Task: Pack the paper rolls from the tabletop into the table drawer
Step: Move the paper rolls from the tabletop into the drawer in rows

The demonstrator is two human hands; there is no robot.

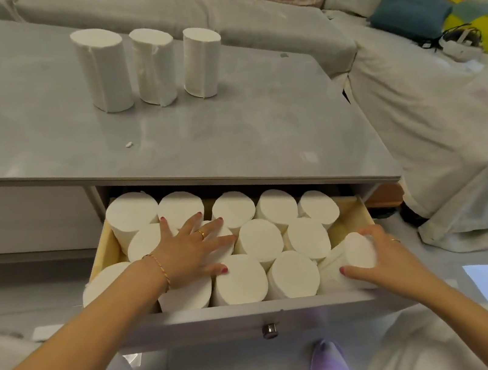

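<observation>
The open drawer [354, 210] under the grey tabletop [227, 129] holds several white paper rolls [261, 239] standing on end, packed close together. My left hand [197, 249] lies flat with fingers spread on the tops of rolls in the drawer's left half. My right hand [381, 251] grips a tilted roll [358, 251] at the drawer's front right corner. Three wrapped rolls stand upright in a row at the back of the tabletop: left [104, 69], middle [153, 66], right [201, 62].
The drawer front [225, 319] with a metal knob [269, 330] juts toward me above my purple slippers [327, 366]. A covered sofa [413, 94] wraps the back and right, with a blue cushion [410, 13] and cables [459, 40]. A paper scrap [129, 144] lies on the tabletop.
</observation>
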